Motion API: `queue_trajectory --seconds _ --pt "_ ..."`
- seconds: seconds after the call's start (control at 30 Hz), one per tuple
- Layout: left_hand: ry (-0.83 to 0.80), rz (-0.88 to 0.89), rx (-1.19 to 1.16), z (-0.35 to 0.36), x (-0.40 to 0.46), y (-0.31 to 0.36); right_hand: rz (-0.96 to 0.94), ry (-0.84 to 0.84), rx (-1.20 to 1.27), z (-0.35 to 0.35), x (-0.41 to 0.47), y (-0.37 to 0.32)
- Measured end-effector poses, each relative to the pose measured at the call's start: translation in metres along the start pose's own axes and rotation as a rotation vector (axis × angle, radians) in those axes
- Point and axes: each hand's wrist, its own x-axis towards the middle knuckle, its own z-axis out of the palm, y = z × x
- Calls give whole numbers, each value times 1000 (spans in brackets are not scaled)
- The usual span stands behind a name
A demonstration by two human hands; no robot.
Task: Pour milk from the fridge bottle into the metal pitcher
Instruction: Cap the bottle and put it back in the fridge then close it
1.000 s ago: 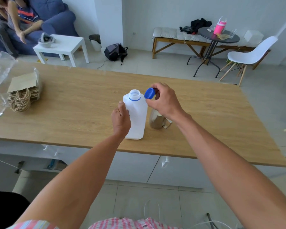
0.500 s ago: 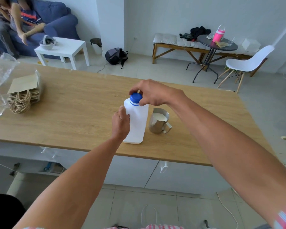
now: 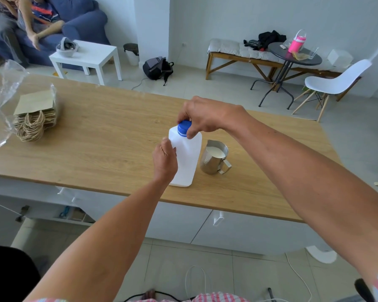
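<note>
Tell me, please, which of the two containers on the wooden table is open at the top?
The metal pitcher: its mouth is uncovered, showing milk inside. The white bottle beside it has its blue cap on.

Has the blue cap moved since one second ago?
Yes. The blue cap, then held beside the bottle's open neck, now sits on the white bottle, gripped by the right hand.

paper bags [image 3: 34,118] and clear plastic [image 3: 2,88] lie on the table [image 3: 96,136].
</note>
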Motion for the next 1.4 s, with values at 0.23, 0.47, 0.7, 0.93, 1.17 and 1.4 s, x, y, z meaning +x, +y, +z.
queue_trajectory --seconds 0.23,0.47,0.7,0.93,1.17,1.4 --pt "68 -16 -7 4 -3 -1 183 126 32 10 -4 -13" --pt "175 -23 -7 11 -4 -5 247 266 64 26 -3 -29" --pt "199 -69 54 13 -5 -1 309 328 80 32 1 -33" --pt "66 -66 29 1 -6 3 341 502 280 66 -12 -12" --pt "-44 -102 35 -8 0 8 609 900 1023 170 -39 -7" --pt "-108 -126 -45 -14 -6 19 771 360 1457 216 -25 -27"
